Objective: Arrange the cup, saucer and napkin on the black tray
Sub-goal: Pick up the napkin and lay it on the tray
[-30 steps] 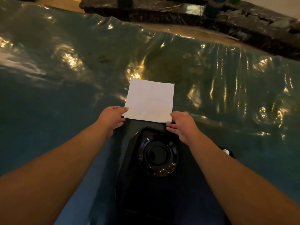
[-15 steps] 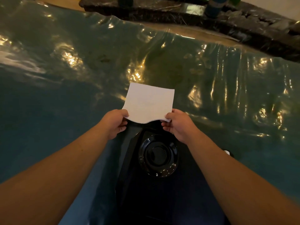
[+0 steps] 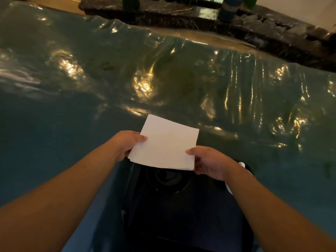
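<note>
Both hands hold a white napkin (image 3: 166, 142) up in the air. The left hand (image 3: 125, 142) pinches the left edge of the napkin, with the thumb on top and the other fingers hidden under it. The right hand (image 3: 207, 161) pinches the near right corner the same way, thumb on top. The napkin looks folded into a square, and thin layers show along its near edge. It is turned a bit, so one corner points away from the person.

Under the napkin sits a black tray (image 3: 181, 215). The tray lies on the desk (image 3: 54, 124), close to the person. A shiny, wrinkly green cover is spread over the desk, and lights glint on it.

A black saucer (image 3: 169, 180) rests on the far part of the tray. The napkin's near edge hides the far side of the saucer. It is too dark to tell what sits in the middle of the saucer.

Something small and white (image 3: 242, 165) peeks out behind the right wrist, by the right side of the tray. The arm covers most of it, so I cannot tell what it is.

Past the far edge of the desk there is a dark ledge (image 3: 181, 13) with a blue pot (image 3: 229, 8) on it.
</note>
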